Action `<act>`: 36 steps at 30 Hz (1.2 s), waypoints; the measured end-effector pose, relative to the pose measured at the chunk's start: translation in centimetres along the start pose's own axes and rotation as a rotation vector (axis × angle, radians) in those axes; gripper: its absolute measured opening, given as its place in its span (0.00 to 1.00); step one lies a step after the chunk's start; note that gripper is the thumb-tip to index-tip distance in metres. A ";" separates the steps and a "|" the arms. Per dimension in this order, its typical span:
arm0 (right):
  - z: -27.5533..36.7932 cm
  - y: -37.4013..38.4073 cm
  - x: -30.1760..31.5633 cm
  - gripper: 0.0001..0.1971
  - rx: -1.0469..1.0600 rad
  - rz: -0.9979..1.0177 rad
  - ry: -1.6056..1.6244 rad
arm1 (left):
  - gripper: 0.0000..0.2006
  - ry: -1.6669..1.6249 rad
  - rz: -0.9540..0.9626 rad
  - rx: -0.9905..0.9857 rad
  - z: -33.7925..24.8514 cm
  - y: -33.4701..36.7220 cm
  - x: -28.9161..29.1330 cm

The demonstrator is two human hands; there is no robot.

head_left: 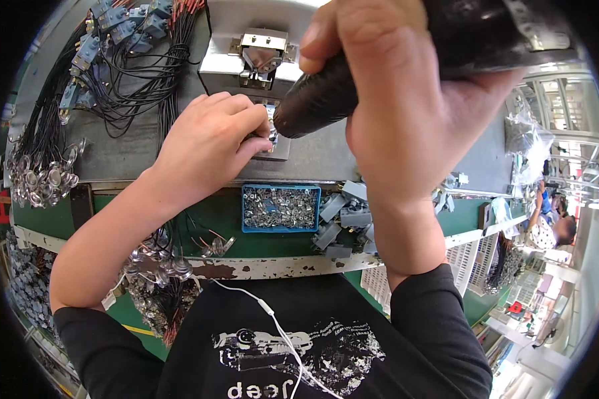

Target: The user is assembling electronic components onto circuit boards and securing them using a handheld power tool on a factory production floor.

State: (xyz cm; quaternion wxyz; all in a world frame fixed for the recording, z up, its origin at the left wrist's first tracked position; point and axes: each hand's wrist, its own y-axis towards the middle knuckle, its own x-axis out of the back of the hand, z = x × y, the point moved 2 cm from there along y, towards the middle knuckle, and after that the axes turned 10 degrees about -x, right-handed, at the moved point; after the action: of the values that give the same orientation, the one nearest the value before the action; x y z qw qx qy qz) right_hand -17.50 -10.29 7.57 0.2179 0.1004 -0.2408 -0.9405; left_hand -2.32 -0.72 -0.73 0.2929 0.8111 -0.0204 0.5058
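Note:
My right hand (399,100) is wrapped round a thick black bar-like handle (323,96), which looks taped and runs up to the right, close to the camera. Its rounded end sits beside my left fingers in the picture. My left hand (213,136) is closed, thumb and forefinger together at a small metal fixture (279,147) on the bench. Whatever they pinch is mostly hidden; only a shiny bit shows. Just beyond stands a metal machine (236,70) with a clamped block (263,56) at its front.
A blue tray (281,229) of small metal pieces lies at the near edge, with grey plastic housings (346,216) to its right. Black wire bundles with grey connectors (123,30) and round metal ends (46,176) cover the left. Another person (551,229) is far right.

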 end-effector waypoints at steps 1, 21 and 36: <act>-0.1 0.1 -0.2 0.26 -0.006 0.005 -0.003 | 0.10 -0.012 0.006 0.021 -0.1 0.1 0.0; 0.3 0.2 -1.7 0.20 -0.153 0.201 0.000 | 0.18 -0.093 0.002 0.078 0.2 -0.2 -0.6; -0.7 1.2 -3.6 0.08 -0.058 0.243 -0.010 | 0.17 -0.146 0.106 0.160 0.8 -0.1 -1.4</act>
State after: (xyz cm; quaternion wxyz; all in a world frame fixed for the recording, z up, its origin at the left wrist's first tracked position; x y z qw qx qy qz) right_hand -13.68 -9.89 7.91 0.3316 0.0595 -0.2252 -0.9142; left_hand -2.30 -1.36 -2.18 0.1976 0.8644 -0.0442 0.4602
